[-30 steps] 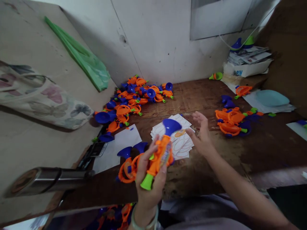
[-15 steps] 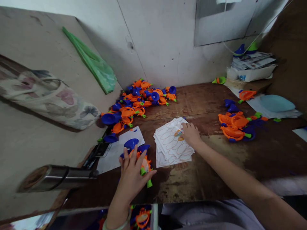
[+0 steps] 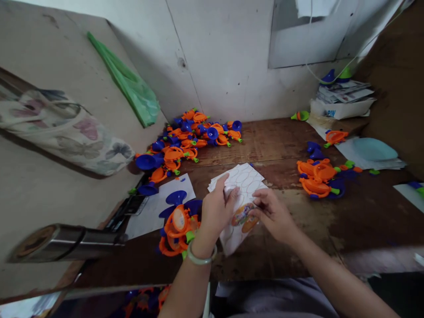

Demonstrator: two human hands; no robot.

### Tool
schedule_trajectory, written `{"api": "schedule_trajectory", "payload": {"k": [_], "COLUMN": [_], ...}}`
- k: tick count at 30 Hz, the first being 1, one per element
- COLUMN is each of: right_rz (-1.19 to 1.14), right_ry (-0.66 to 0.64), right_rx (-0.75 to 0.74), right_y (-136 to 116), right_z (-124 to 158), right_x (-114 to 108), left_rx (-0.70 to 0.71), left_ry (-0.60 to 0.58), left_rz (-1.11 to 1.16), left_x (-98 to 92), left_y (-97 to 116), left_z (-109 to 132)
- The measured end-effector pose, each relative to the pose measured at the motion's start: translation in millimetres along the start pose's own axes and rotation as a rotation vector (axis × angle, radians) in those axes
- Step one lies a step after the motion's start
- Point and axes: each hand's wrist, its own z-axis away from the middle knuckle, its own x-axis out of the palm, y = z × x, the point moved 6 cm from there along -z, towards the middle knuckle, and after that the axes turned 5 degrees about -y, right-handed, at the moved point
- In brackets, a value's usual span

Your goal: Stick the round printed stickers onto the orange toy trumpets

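Note:
My left hand (image 3: 217, 207) grips the left edge of a white sticker sheet (image 3: 236, 234) lifted off the table and tilted. Oval outlines cover the sheet, and colourful printed oval stickers (image 3: 243, 213) remain near its lower right. At that edge my right hand (image 3: 273, 216) has thumb and fingers closed on the sheet beside the stickers. Behind it, more of these sheets (image 3: 250, 176) lie stacked on the table. Left of my left wrist, orange toy trumpets (image 3: 175, 227) with blue bells and green mouthpieces lie together; one carries an oval label.
A large heap of orange and blue toy trumpets (image 3: 188, 137) lies against the back wall. Another small group (image 3: 318, 174) is on the right, near a light-blue dish (image 3: 374, 149). At left stand a steel flask (image 3: 73, 243) and a white paper (image 3: 145, 221).
My left hand has left the toy trumpets at the left and moved right to the sheet. The sheet with the printed stickers has been raised from the stack and drawn towards me.

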Motion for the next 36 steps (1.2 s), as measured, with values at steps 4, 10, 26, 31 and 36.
{"api": "schedule_trajectory", "payload": {"k": [4, 10, 26, 31, 36], "right_rz": [0.004, 0.108, 0.034, -0.293, -0.123], "right_ry": [0.063, 0.157, 0.450, 0.426, 0.192], "right_rx": [-0.141, -0.295, -0.437, -0.273, -0.243], "right_y": [-25.1, -53.6, -67.4, -46.1, -38.0], "right_z": [19.9, 32.2, 53.5, 48.4, 44.7], "right_x": [-12.4, -28.3, -40.3, -63.5, -46.1], "left_rx": [0.008, 0.214, -0.097, -0.147, -0.165], "left_ry": [0.021, 0.042, 0.105, 0.147, 0.118], "left_rz": [0.277, 0.363, 0.431, 0.470, 0.533], "left_x": [-9.3, -22.5, -22.1, -27.3, -21.9], "left_y": [20.4, 50.8, 28.6, 26.6, 28.5], "left_z": [9.9, 31.0, 21.2, 12.9, 11.3]}}
